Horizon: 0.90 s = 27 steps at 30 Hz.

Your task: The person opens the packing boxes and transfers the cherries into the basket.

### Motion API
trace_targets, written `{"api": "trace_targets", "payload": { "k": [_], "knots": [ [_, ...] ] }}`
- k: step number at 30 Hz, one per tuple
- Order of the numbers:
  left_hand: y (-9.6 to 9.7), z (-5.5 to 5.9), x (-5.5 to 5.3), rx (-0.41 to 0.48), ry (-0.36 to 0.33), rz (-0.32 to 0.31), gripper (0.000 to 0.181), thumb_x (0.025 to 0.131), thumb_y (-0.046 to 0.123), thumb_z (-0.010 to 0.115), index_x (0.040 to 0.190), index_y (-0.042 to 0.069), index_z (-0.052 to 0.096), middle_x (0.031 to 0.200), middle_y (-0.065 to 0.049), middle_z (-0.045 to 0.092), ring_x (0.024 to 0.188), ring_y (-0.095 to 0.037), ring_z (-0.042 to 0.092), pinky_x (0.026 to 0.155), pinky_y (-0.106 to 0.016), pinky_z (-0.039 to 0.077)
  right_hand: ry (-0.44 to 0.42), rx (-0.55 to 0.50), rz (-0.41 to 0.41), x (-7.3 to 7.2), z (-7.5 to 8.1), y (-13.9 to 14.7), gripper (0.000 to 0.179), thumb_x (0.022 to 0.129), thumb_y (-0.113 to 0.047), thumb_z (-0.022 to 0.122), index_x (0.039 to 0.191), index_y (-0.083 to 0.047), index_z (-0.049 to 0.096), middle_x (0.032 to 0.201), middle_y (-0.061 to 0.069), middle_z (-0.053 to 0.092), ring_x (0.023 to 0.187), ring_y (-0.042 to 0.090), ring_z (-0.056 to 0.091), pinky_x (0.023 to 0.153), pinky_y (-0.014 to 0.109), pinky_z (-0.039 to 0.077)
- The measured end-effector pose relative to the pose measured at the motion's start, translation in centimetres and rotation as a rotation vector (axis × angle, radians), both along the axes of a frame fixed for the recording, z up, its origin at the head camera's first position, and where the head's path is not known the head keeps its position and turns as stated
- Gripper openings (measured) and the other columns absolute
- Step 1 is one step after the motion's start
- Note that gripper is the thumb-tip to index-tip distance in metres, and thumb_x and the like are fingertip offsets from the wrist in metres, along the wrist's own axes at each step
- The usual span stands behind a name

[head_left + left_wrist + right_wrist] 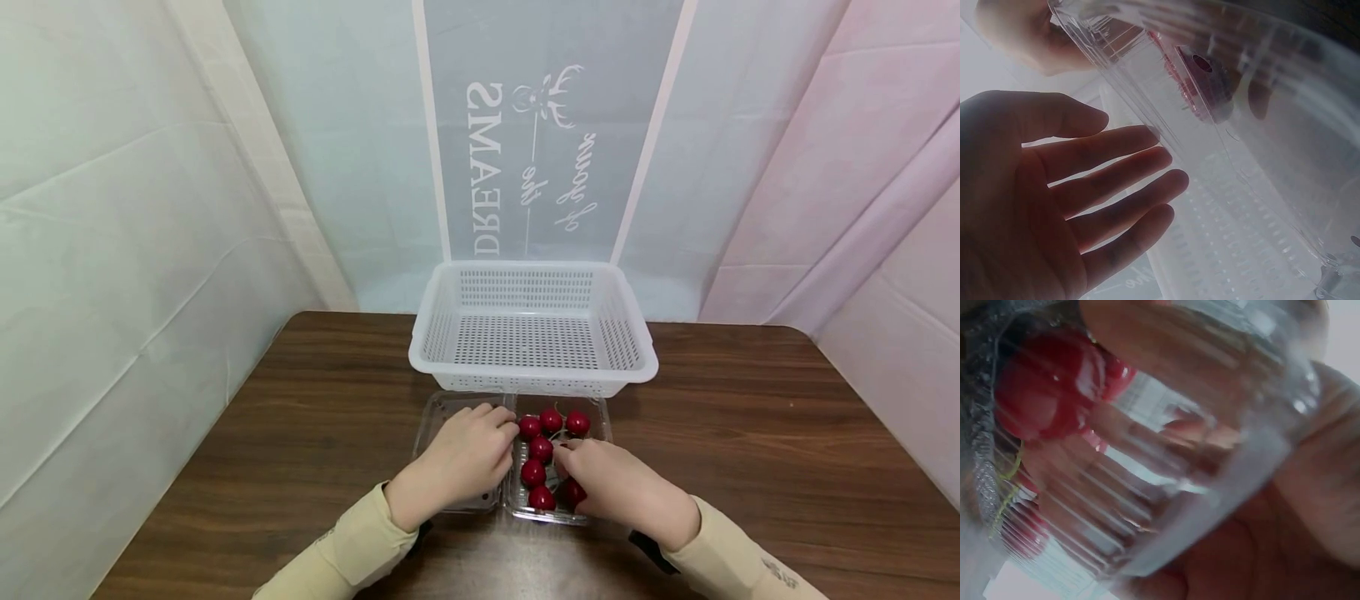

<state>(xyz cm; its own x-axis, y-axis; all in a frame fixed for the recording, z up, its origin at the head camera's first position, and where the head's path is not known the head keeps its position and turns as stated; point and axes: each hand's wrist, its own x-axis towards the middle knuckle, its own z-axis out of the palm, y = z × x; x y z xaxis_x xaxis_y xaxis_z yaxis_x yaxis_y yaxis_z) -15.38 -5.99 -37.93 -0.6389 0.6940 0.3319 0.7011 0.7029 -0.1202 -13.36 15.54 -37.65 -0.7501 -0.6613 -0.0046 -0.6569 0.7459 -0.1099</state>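
An opened clear plastic clamshell lies on the table, its lid (468, 504) on the left and its tray (606, 417) on the right. Several shiny red cherries (542, 498) with thin stems are in the tray. My left hand (468, 450) reaches over the lid, fingers loosely extended and fingertips right at the middle edge; the left wrist view shows its palm (1029, 206) bare. My right hand (618, 483) dips into the tray. Through the tray wall its thumb and fingers show close around a large cherry (1041, 387); I cannot tell whether they pinch it.
A white perforated plastic basket (534, 373) stands directly behind the clamshell at the table's back edge. The dark wood table (322, 417) extends to both sides. Pale cloth hangings (150, 250) and a grey printed panel (547, 167) surround it.
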Motion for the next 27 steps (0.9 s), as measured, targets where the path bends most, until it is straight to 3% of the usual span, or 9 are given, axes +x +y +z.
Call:
{"api": "trace_targets", "payload": {
  "k": [13, 21, 27],
  "knots": [
    [0.02, -0.10, -0.01, 0.001, -0.005, 0.004, 0.018, 0.085, 0.019, 0.057, 0.094, 0.012, 0.071, 0.106, 0.000, 0.067, 0.093, -0.017, 0.061, 0.072, -0.030, 0.051, 0.011, -0.004, -0.003, -0.25, -0.31, -0.04, 0.029, 0.058, -0.009, 0.081, 0.070, -0.014, 0.056, 0.064, -0.008, 0.049, 0.052, 0.005, 0.041, 0.047, 0.024, 0.037],
    [-0.07, -0.02, 0.09, -0.016, -0.021, 0.014, 0.020, 0.085, 0.019, 0.056, 0.097, 0.013, 0.071, 0.109, 0.000, 0.067, 0.095, -0.017, 0.061, 0.073, -0.031, 0.051, 0.079, -0.041, 0.011, -0.44, -0.07, 0.08, 0.026, 0.063, -0.014, 0.081, 0.072, -0.014, 0.057, 0.066, -0.006, 0.048, 0.053, 0.004, 0.043, 0.048, 0.023, 0.037],
    [-0.12, -0.01, 0.12, -0.019, -0.023, 0.029, 0.023, 0.084, 0.020, 0.056, 0.101, 0.013, 0.070, 0.110, 0.001, 0.067, 0.095, -0.017, 0.061, 0.073, -0.032, 0.051, 0.062, -0.082, 0.022, -0.85, 0.01, 0.20, 0.021, 0.066, -0.012, 0.079, 0.076, -0.013, 0.061, 0.068, -0.006, 0.050, 0.057, 0.003, 0.044, 0.051, 0.024, 0.039]
  ]
}}
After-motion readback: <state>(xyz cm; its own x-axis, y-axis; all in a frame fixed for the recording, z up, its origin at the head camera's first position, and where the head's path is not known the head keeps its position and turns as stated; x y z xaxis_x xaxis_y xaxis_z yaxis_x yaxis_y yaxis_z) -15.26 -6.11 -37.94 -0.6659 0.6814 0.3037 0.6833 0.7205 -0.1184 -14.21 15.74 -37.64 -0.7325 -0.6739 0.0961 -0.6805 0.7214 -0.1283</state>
